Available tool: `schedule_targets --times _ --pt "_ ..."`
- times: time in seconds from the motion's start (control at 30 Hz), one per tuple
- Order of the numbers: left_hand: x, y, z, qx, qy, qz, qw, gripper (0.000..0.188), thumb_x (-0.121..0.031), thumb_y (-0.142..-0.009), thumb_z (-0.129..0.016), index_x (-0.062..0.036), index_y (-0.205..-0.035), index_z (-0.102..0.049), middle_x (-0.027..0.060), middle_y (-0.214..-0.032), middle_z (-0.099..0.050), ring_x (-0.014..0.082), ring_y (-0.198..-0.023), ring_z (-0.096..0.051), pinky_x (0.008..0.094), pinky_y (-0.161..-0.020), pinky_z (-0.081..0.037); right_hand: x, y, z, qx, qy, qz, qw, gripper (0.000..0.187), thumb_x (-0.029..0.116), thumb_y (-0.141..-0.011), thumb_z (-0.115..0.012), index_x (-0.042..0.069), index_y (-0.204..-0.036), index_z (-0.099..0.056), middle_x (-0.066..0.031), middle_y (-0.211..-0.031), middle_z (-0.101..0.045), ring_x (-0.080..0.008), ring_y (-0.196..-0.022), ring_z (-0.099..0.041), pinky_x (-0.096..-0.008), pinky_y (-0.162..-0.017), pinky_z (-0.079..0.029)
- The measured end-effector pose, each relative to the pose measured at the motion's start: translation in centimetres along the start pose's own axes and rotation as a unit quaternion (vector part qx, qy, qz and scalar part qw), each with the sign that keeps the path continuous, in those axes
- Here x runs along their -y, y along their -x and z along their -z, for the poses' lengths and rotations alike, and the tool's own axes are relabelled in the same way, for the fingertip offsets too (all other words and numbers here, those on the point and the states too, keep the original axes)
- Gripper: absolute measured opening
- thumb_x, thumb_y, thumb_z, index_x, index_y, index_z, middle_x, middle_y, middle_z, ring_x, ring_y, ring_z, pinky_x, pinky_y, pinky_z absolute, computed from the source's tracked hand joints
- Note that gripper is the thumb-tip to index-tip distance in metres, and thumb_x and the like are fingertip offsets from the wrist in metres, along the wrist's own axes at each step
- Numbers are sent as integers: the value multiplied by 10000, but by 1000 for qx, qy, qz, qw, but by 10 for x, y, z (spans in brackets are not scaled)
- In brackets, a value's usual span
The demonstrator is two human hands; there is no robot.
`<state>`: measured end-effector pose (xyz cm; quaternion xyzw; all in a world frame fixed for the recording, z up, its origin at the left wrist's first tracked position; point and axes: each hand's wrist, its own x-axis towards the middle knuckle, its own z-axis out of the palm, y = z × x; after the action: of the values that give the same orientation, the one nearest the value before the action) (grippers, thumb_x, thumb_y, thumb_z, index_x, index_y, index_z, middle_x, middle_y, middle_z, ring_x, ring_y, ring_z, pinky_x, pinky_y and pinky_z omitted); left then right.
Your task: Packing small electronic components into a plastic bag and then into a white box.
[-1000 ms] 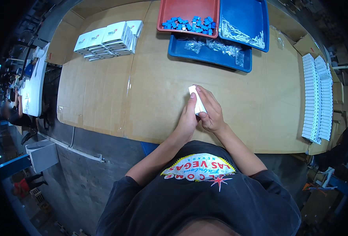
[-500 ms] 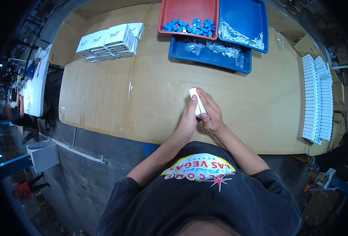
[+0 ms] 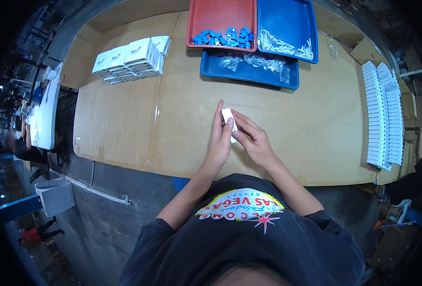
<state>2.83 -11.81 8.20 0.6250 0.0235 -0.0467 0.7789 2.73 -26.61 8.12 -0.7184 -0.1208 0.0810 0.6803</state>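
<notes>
Over the near middle of the cardboard-covered table, a small white box [image 3: 227,114] is held between both hands, its narrow side showing. My left hand [image 3: 218,143] has its thumb pressed on the box, while a finger stretches straight up beside it. From the other side my right hand [image 3: 255,144] closes on the box, thumb at its lower end and fingers along its right side. Part of the box is hidden by the fingers.
A red tray [image 3: 223,16] of blue pieces and a blue tray [image 3: 287,21] of white sticks stand at the back, above another blue tray [image 3: 244,78] with clear plastic bags. White boxes [image 3: 134,55] are stacked at left; long rows of white boxes [image 3: 378,119] line the right edge.
Both hands have shifted slightly left with the white box. The box is turned so less of it shows, and a left finger has straightened away from it.
</notes>
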Motion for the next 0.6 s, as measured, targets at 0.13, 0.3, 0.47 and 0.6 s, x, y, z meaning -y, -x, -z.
schedule_targets --times 0.13,0.3,0.47,0.6 --pt "8 0 5 5 -2 -4 1000 611 -251 -1138 -447 -29 -1658 -217 165 -1506 -456 207 -1340 -484 330 -1127 -387 -5 4 -5 7 31 10 999 520 181 -1020 -679 11 -1493 -542 -199 -1576 -500 -314 -1451 -499 -379 -1177 -413" --pt "12 0 13 4 -74 -55 996 563 -292 -1152 -393 -40 -1641 -279 197 -1529 -438 244 -1394 -453 364 -1174 -340 1 1 -7 13 86 49 995 525 171 -1014 -681 3 -1491 -539 -220 -1541 -533 -352 -1399 -555 -385 -1151 -447" --pt "8 1 11 9 -83 -73 994 546 -272 -1148 -397 -59 -1639 -293 186 -1482 -460 241 -1345 -478 361 -1151 -360 -1 2 -7 0 153 117 981 494 118 -1015 -643 -33 -1474 -543 -253 -1502 -553 -401 -1363 -574 -409 -1116 -476" --pt "13 2 13 9 -74 -79 994 545 -265 -1143 -405 -56 -1635 -296 171 -1425 -484 226 -1286 -497 347 -1119 -378 0 1 -9 -3 170 134 976 479 93 -1009 -633 -47 -1461 -552 -267 -1480 -567 -416 -1343 -586 -415 -1104 -485"
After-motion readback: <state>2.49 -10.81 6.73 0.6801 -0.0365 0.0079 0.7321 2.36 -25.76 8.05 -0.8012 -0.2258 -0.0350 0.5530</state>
